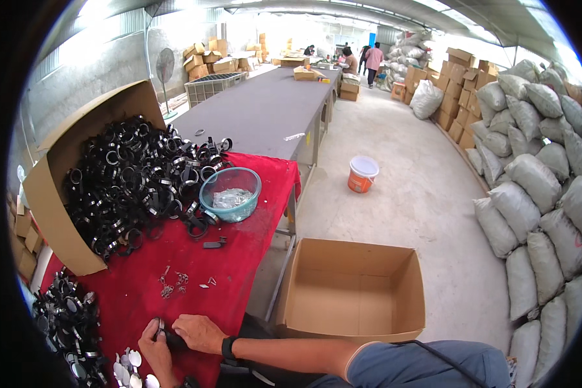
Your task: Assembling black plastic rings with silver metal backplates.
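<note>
- While both hands are working at the near edge of the table [239, 213], the left hand [154, 349] and right hand [199, 333] are closing together around a small black ring part [163, 334], gripping it from either side so it is staying steady just above the red cloth [149, 271]
- A tipped cardboard box [58, 187] is spilling a heap of black rings [132, 184] across the far left of the table, keeping the supply within reach
- A clear blue bowl [230, 193] is sitting beside the heap, holding small pale pieces, and loose metal bits [174, 282] are lying mid-table
- Round silver discs [130, 368] are waiting at the near left corner, next to another black pile [68, 323]
- An open empty carton [352, 291] is standing on the concrete floor just off the right edge
- Stacked white sacks [537, 187], an orange bucket [362, 174] and distant people are filling the long warehouse
</note>
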Available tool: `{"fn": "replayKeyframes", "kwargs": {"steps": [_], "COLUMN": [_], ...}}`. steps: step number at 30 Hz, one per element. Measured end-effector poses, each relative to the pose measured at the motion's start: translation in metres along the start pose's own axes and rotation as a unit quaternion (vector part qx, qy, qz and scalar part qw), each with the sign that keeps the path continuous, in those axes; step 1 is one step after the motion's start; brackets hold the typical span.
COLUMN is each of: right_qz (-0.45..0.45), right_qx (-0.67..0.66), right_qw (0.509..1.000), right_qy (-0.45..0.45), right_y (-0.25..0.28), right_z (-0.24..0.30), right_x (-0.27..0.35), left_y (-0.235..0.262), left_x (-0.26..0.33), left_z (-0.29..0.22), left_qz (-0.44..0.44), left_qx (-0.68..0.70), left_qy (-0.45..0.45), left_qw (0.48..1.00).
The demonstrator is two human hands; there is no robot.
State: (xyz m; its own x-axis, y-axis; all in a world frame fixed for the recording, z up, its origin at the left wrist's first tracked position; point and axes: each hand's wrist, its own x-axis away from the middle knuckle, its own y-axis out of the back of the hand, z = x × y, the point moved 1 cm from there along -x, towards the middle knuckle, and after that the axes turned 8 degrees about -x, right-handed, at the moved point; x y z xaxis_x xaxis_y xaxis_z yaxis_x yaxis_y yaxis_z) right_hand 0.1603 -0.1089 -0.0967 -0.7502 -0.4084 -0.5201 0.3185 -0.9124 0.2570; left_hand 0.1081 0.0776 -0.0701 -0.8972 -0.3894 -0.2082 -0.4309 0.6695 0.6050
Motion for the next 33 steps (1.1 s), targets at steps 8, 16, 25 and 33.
{"fn": "replayKeyframes", "kwargs": {"steps": [8, 16, 25, 33], "right_qz": [0.011, 0.005, 0.008, 0.018], "right_qx": [0.004, 0.009, -0.016, -0.03], "right_qw": [1.0, 1.0, 1.0, 0.999], "right_qy": [-0.008, -0.009, -0.022, -0.018], "right_y": [0.003, 0.001, 0.004, 0.009], "right_z": [-0.009, -0.008, -0.003, -0.001], "right_x": [-0.003, -0.003, 0.0, 0.0], "left_y": [-0.005, -0.007, -0.005, -0.005], "left_x": [0.0, -0.002, 0.005, 0.007], "left_z": [-0.001, 0.004, -0.007, -0.003], "left_qz": [-0.018, -0.018, -0.036, -0.038], "left_qx": [0.011, 0.012, -0.016, -0.005], "left_qy": [0.02, -0.001, 0.012, 0.006], "left_qw": [1.0, 1.0, 0.999, 0.999]}}
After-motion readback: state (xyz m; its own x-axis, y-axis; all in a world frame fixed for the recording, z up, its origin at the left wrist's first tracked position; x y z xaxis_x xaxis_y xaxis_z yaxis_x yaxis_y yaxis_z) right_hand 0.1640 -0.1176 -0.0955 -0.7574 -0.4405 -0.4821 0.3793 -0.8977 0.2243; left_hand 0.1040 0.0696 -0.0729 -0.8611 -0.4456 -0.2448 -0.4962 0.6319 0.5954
